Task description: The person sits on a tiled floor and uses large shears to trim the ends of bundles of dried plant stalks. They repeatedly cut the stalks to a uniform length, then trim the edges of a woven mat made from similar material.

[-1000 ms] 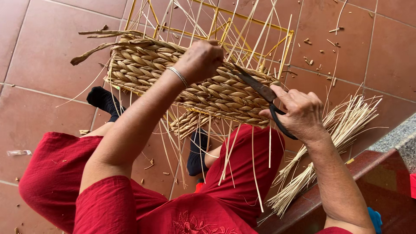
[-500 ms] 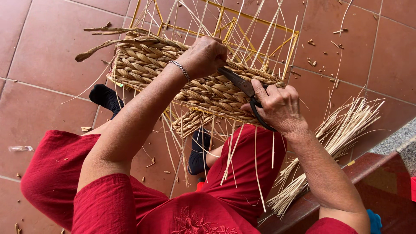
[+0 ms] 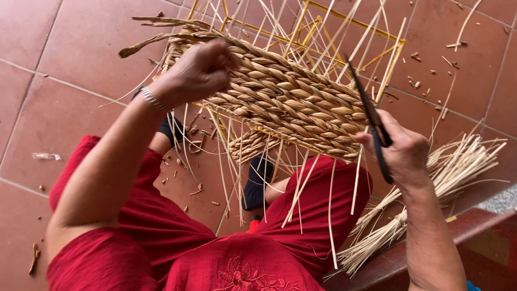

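Observation:
A half-woven basket [image 3: 291, 99] of braided straw on a yellow wire frame [image 3: 344, 32] is held tilted above my lap. My left hand [image 3: 199, 70] grips the woven band at its left end, a metal bracelet on the wrist. My right hand [image 3: 401, 153] holds black scissors [image 3: 371, 121] by the handles, blades pointing up beside the basket's right edge. Loose pale reeds hang down from the weave over my red trousers.
A bundle of pale reeds [image 3: 431, 188] lies on the red tile floor [image 3: 64, 59] at the right, beside a dark red step [image 3: 474, 242]. Small reed offcuts are scattered on the tiles. My feet in dark socks [image 3: 258, 183] rest under the basket.
My right hand has drawn the scissors away from the middle of the weave to the basket's right edge. The left hand has kept its grip as the basket shifted slightly.

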